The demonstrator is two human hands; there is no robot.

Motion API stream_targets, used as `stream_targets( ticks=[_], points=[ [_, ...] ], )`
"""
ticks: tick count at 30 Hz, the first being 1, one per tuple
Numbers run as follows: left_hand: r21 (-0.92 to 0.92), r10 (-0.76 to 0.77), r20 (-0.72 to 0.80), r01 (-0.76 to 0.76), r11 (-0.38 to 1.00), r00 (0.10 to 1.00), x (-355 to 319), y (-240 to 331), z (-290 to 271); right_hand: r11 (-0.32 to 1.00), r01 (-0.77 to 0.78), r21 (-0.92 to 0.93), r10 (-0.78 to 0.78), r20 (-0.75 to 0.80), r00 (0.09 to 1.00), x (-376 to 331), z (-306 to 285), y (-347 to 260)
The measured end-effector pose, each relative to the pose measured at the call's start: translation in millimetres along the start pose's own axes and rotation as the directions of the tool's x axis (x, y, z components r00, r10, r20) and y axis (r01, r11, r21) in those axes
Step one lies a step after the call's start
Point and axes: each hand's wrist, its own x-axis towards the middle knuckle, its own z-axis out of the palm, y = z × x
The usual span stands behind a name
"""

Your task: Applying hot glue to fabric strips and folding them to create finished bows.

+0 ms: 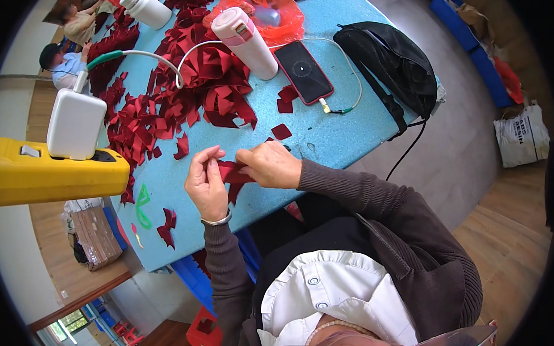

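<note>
Ribbon piece (235,173), dark red, is pinched between left hand (206,183) and right hand (271,165); keep both grips tight, pile (201,77) at 11 o'clock.

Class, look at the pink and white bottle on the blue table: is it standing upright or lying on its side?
Lying on its side. The pink and white bottle rests lengthwise on the blue table, its cap end toward the red ribbon pieces.

Both hands pinching red ribbon piece (234,173) (fingers closed), blue table (328,138)
</note>
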Motion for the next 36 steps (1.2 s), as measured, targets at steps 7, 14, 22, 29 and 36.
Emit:
stream_targets(
  ticks=[7, 14, 22, 29, 36],
  points=[
    [0.016, 0.053, 0.038, -0.053, 0.998, 0.998, 13.9, -8.8, 25.0, 0.997, 0.043, 0.057, -0.033, -0.167, 0.985, 1.4, -0.1, 38.0],
    [0.170, 0.249, 0.248, -0.295, 0.940, 0.936, 49.7, -37.9, 72.6, 0.990, 0.132, 0.042, -0.119, -0.225, 0.967, -6.5, -29.2, 96.9],
    [0.184, 0.219, 0.817, -0.600, 0.778, 0.534, 109.8, -75.1, 116.0, 0.957, 0.285, 0.053, -0.265, -0.238, 0.934, -11.1, -47.7, 132.1],
    [0.497, 0.245, 0.700, -0.704, 0.508, 0.671, 130.2, -111.3, 105.7, 0.971, 0.143, 0.192, -0.097, -0.230, 0.968, -11.2, -50.6, 132.8],
    [0.614, 0.479, 0.419, -0.629, 0.477, 0.771, 182.7, -131.8, 55.2, 0.946, 0.176, 0.270, -0.053, -0.409, 0.911, 5.4, -42.0, 119.1]
  ],
)
